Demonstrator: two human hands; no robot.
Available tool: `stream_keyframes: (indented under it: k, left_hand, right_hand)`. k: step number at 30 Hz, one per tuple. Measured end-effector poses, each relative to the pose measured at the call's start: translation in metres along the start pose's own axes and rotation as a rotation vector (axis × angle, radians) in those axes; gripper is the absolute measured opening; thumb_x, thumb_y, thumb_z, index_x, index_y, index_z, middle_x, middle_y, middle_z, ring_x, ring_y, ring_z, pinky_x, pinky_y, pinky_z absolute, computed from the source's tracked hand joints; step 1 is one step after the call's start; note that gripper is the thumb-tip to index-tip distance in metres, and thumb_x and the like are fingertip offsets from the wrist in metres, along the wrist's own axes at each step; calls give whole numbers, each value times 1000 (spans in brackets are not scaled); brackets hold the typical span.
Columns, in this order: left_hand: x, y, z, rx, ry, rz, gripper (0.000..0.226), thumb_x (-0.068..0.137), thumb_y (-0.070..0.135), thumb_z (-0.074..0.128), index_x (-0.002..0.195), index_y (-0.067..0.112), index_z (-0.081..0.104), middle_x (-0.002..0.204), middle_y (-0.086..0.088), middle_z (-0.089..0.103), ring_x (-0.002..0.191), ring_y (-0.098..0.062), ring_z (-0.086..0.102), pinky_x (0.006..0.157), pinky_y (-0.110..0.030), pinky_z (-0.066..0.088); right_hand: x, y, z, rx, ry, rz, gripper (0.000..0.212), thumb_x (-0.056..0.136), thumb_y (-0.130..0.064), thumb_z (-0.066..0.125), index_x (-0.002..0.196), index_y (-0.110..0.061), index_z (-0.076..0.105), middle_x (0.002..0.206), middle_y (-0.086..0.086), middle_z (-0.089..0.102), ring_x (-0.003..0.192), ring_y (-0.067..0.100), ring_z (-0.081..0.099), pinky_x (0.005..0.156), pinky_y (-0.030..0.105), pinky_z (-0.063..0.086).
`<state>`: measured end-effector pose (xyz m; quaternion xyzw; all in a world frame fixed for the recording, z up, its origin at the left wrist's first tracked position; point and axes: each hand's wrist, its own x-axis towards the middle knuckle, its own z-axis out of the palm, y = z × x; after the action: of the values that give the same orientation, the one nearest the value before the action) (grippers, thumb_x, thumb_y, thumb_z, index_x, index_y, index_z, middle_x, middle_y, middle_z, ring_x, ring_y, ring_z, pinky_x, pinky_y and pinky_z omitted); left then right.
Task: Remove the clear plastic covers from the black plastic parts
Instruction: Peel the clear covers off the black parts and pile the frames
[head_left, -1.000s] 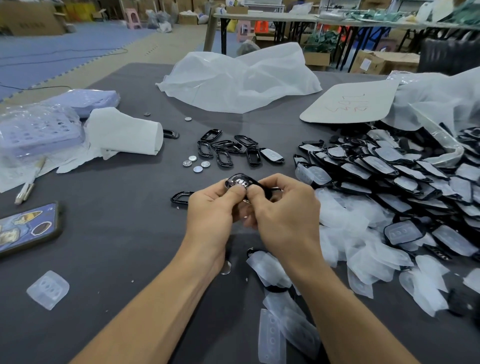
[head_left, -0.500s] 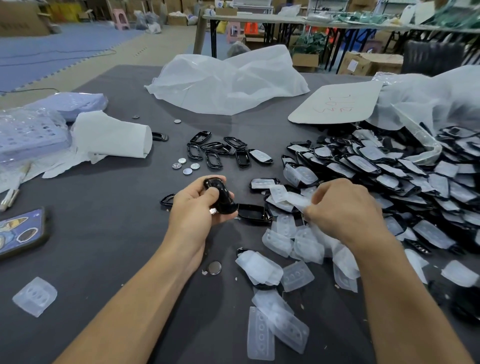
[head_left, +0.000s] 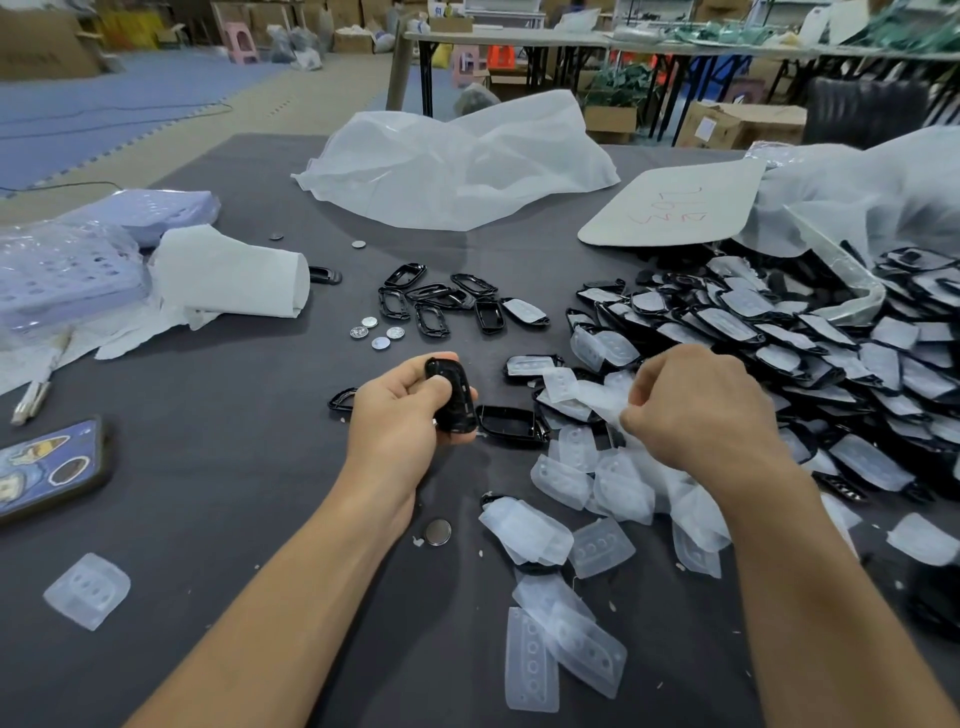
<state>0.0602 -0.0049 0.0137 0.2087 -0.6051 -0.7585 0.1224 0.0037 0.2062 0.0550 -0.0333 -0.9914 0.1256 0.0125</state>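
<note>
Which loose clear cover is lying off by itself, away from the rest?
The clear cover at the near left, in front of the phone. It alone lies left of the left hand; the others lie to its right.

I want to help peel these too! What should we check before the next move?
1. Left hand grips the black part: ok.
2. Black part bare on the side that shows: ok.
3. Right hand free to take another part: not ok, it pinches a cover.
4. Covered parts left in the pile: ok.
5. Stripped parts grouped, so the black part has a place to go: ok.
6. Black part unscratched: cannot tell.
</note>
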Motion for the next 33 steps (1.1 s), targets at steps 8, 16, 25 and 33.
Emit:
stream_keyframes:
  k: [8, 16, 25, 33]
  left_hand:
    - [-4, -3, 5, 71, -64, 51, 29, 102, 1, 55, 102, 20, 77, 77, -3, 77, 72, -10, 72, 52, -22, 55]
    - [-10, 1, 3, 36, -260, 50, 35, 97, -1, 57, 98, 23, 82, 82, -7, 77, 69, -16, 70, 48, -25, 52]
    - [-9, -2, 0, 61, -407, -49, 20, 83, 8, 66, 91, 14, 82, 87, -19, 77, 73, -31, 72, 55, -31, 57]
    - [-11, 1, 0, 176, -405, -59, 21, 92, -7, 61, 86, 1, 80, 75, -19, 73, 56, -24, 66, 46, -26, 53]
  right_hand:
    - [-16, -29, 13, 707, 23, -328, 21, 87, -20, 79, 70, -23, 66, 59, -12, 68, 46, 6, 54, 47, 14, 42]
    - [-16, -42, 34, 785, -56, -322, 17, 98, -20, 65, 81, -25, 63, 45, -10, 53, 42, 7, 40, 43, 19, 35]
    - [-25, -51, 37, 788, -37, -366, 16, 101, -25, 61, 87, -25, 53, 46, -9, 55, 42, 8, 46, 43, 17, 35]
    - [-21, -48, 40, 963, 162, -237, 23, 98, -22, 66, 78, -26, 55, 63, -15, 63, 53, 2, 50, 53, 18, 39]
